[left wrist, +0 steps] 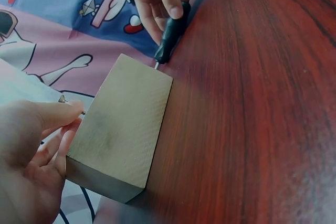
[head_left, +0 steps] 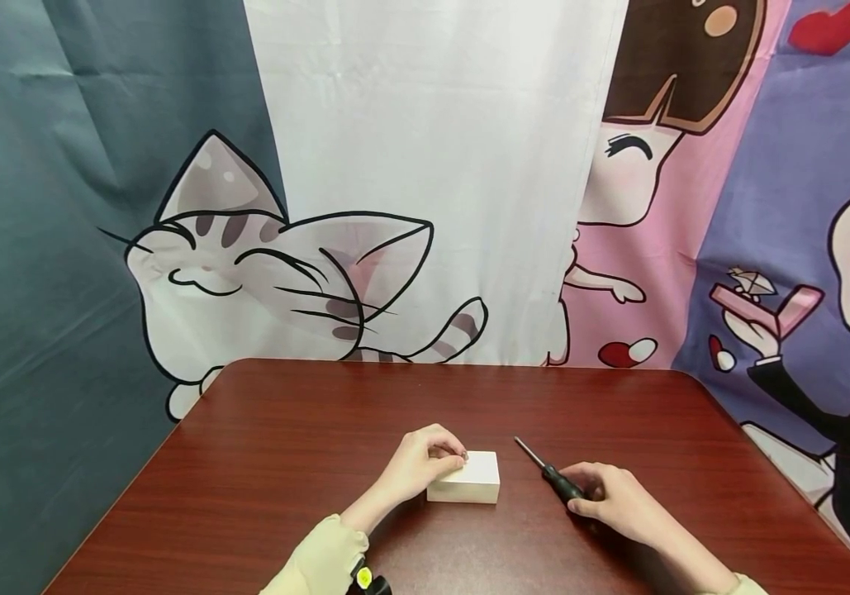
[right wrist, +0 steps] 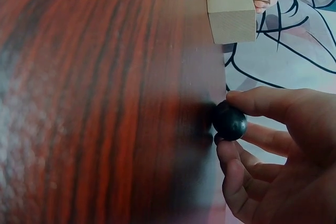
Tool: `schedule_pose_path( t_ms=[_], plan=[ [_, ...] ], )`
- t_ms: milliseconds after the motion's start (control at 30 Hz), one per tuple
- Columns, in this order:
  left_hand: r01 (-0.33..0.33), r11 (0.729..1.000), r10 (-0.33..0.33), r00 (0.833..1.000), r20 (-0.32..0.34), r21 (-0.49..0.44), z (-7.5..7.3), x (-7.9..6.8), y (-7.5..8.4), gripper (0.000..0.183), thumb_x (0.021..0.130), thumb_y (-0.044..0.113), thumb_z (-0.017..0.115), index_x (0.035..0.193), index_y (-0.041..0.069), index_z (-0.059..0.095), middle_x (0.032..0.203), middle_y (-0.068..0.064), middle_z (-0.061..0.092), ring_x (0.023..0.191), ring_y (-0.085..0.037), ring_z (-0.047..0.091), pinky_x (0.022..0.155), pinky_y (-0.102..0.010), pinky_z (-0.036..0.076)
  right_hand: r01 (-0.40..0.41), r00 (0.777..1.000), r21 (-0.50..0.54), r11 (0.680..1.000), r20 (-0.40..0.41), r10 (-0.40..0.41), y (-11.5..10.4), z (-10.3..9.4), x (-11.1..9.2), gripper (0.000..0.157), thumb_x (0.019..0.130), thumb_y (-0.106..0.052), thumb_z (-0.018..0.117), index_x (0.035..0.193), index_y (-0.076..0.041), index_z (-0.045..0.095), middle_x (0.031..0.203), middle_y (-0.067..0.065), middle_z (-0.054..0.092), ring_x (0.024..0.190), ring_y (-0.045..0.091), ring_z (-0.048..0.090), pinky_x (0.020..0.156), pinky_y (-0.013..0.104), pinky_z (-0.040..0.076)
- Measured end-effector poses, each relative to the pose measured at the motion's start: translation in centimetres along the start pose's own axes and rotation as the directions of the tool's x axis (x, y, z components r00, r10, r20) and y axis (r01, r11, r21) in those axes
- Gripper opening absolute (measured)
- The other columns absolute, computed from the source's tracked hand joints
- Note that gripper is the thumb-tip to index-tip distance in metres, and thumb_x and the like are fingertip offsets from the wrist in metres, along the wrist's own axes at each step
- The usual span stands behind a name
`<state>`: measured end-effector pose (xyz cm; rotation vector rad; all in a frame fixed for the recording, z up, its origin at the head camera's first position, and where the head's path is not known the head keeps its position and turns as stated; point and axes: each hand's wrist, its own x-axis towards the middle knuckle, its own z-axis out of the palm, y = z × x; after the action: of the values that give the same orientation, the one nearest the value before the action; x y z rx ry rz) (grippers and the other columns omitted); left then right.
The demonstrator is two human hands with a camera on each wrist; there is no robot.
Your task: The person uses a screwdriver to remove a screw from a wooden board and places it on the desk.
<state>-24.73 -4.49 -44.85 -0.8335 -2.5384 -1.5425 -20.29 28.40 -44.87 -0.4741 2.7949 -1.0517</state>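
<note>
A pale wooden block (head_left: 463, 492) lies on the table near the middle. At its top left stands my left hand (head_left: 420, 459), pinching a small brass-coloured screw (right wrist: 262, 0) between thumb and fingertips. The screw's point is close to the block's upper face; whether it touches the wood I cannot tell. To the right of the block, my right hand (head_left: 618, 500) grips a screwdriver by its black handle (head_left: 562, 486), thumb on one side and fingers on the other. Its metal shaft (head_left: 529, 451) points to the far left, apart from the block, low over the table.
The reddish-brown wooden table (head_left: 306, 430) spreads around both hands. Behind its far edge hangs a cloth (head_left: 432, 99) printed with cartoon figures. A dark band with a yellow spot (head_left: 364, 577) sits by the left sleeve.
</note>
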Motion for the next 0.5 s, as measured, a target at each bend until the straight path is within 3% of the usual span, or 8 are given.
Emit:
schedule_pose_path(
  t_ms=[500],
  plan=[
    [0.043, 0.999, -0.042, 0.998, -0.043, 0.022, 0.05, 0.23, 0.05, 0.005, 0.082, 0.014, 0.078, 0.084, 0.012, 0.074, 0.090, -0.001, 0.072, 0.073, 0.003, 0.060, 0.067, -0.014, 0.050, 0.010, 1.000, 0.014, 1.000, 0.016, -0.010, -0.05, -0.05, -0.01, 0.041, 0.084, -0.022, 0.077, 0.121, -0.010, 0.066, 0.089, 0.002, 0.067, 0.063, 0.002, 0.053, 0.053, 0.021, 0.047]
  ],
)
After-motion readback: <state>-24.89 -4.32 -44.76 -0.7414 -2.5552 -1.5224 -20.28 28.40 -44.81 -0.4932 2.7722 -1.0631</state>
